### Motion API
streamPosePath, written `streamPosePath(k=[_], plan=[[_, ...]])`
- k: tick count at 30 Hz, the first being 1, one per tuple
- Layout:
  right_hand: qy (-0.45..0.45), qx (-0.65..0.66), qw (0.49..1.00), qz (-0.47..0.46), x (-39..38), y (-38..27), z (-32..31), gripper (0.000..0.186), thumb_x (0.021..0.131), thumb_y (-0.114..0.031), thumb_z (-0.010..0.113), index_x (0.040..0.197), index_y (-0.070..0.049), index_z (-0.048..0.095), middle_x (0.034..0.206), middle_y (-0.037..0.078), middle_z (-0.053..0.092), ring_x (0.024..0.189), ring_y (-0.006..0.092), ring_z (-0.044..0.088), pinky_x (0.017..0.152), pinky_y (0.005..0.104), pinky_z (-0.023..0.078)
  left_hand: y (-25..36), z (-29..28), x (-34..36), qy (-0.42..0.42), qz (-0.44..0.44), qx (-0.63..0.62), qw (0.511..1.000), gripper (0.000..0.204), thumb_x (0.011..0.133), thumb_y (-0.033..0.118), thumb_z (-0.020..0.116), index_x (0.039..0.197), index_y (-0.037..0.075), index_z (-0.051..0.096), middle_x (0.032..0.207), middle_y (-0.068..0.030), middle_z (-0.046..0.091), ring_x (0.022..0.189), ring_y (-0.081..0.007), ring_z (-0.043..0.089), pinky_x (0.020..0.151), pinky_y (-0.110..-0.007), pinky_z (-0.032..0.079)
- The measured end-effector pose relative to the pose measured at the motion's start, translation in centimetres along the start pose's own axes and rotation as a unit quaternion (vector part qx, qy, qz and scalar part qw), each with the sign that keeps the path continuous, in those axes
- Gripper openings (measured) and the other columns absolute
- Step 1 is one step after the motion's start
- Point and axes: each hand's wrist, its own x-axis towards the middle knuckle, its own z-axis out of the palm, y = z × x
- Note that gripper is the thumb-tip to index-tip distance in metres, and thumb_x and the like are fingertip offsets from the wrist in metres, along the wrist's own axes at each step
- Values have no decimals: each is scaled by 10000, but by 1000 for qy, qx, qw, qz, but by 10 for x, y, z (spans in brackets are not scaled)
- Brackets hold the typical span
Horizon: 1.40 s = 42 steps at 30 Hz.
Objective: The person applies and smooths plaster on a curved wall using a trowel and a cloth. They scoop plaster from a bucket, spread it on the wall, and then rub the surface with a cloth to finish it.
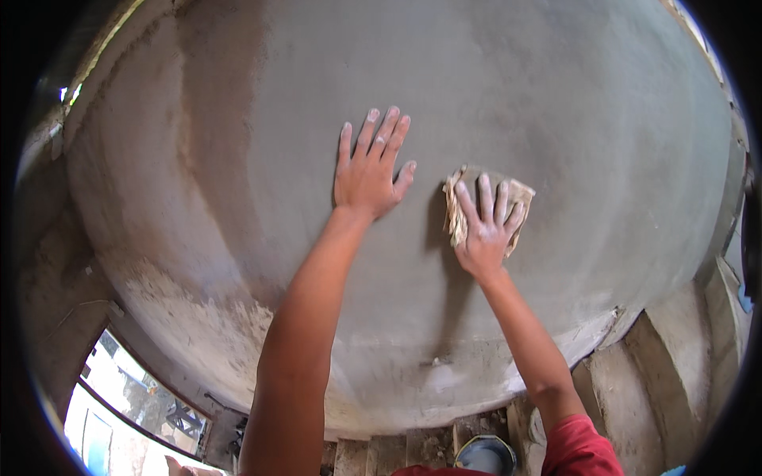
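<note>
A smooth grey plastered wall (444,95) fills most of the view. My left hand (371,170) is open, its palm toward the wall and its spread, pale-dusted fingers pointing up; it appears to rest on the plaster. To its right, my right hand (487,226) presses a folded, tan pad (520,193) against the wall. The pad has ragged, layered edges on its left side; I cannot tell whether it is paper or cloth. The fingers lie spread over it, also dusted pale, and they cover its middle.
Concrete steps (627,389) rise at the lower right, and more steps run below the wall. A dark bucket (486,456) with greyish contents stands at the bottom. Rough, patchy wall (190,317) shows at the lower left, near a bright opening (135,404).
</note>
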Motion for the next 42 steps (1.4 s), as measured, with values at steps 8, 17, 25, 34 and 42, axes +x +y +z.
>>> streamPosePath(k=[8,17,25,34,42], plan=[[3,30,998,52,97,-19,-18,818,857,-182,691,1643,-318,512,1770,106,368,1616,437,326,1286,688,114,-11,-7,-11,-6,-16,0,1000,817,1044,468,571,1752,240,233,1808,5,266,1658,-279,241,1355,-585,126],[63,36,997,36,167,-21,-14,861,848,-128,658,1658,-355,473,1764,88,380,1617,431,322,1285,703,132,-19,-4,-28,-14,-16,15,1000,831,1045,492,564,1756,233,221,1819,16,237,1660,-263,235,1356,-585,122],[17,28,996,-87,68,-33,0,822,864,-230,672,1655,-354,486,1741,96,421,1612,440,331,1285,706,141,-22,-4,-37,6,-27,10,1000,841,1043,499,571,1755,221,221,1814,3,248,1658,-254,240,1356,-577,133],[-10,49,998,-39,106,-59,-8,886,813,-188,679,1655,-376,479,1772,90,366,1622,444,311,1294,698,127,-37,-9,-55,-30,-23,27,999,870,1020,499,599,1752,211,229,1809,-2,262,1655,-247,248,1354,-576,142],[49,62,995,-59,183,-69,-8,897,804,-122,660,1650,-354,474,1747,64,407,1612,432,325,1267,737,184,-35,-11,-60,-33,-32,18,999,854,1031,501,591,1752,214,232,1809,-3,260,1653,-247,246,1352,-587,131]])
